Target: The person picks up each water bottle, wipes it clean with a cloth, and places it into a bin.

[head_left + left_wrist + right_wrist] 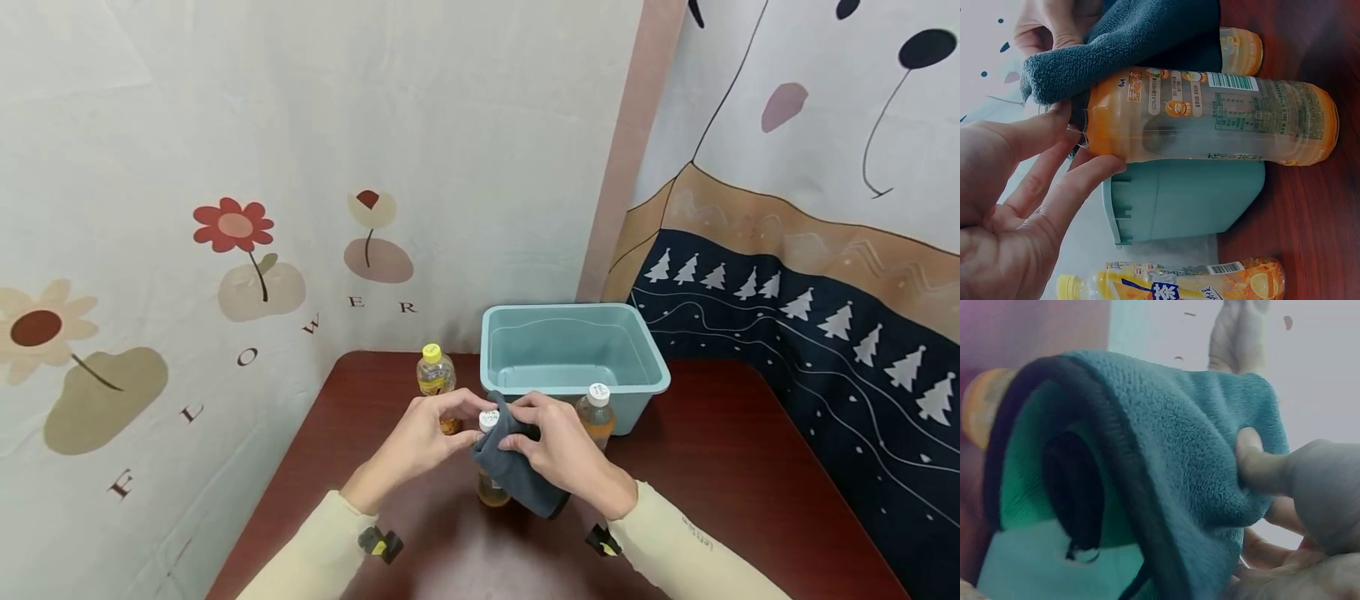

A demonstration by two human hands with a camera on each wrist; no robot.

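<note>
An orange-labelled drink bottle [1197,119] with a white cap [488,419] stands upright on the table in front of me. My left hand [427,433] holds it at the neck, thumb and fingers around the part just below the cap. A dark grey-blue cloth [517,479] drapes over the bottle's top and right side, covering part of it. My right hand [558,442] pinches the cloth between thumb and fingers beside the cap. In the right wrist view the cloth [1172,444] hangs folded, its dark hem curving round.
Behind the hands, a light blue plastic bin [630,410] stands on the dark red table [322,450]. A yellow-capped bottle [437,377] is to its left. Another white-capped bottle [596,412] stands before the bin, behind my right hand. Printed curtains [465,167] hang beyond the table.
</note>
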